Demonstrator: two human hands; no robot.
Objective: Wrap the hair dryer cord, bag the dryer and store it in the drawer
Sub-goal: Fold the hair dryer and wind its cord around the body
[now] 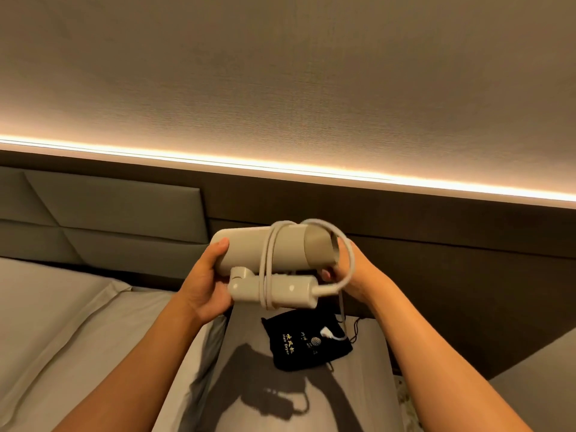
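A cream hair dryer (pixel 249 247) with its handle folded flat is held up at chest height. My left hand (pixel 205 285) grips its rear end and hinge. The white cord (pixel 270 263) loops a few times around barrel and handle. My right hand (pixel 352 272) holds a loop of the cord beside the nozzle. The rest of the cord hangs down to the white plug (pixel 327 333), which lies on a black drawstring bag (pixel 299 341) printed "Hair Dryer". The bag lies flat on a grey nightstand top (pixel 358 385). No drawer is in view.
A bed with grey sheets and a pillow (pixel 56 322) lies at the left, with a padded headboard (pixel 109 207) behind. A dark wall panel with a lit strip (pixel 311 169) runs across the back. Another grey surface (pixel 545 369) shows at the right.
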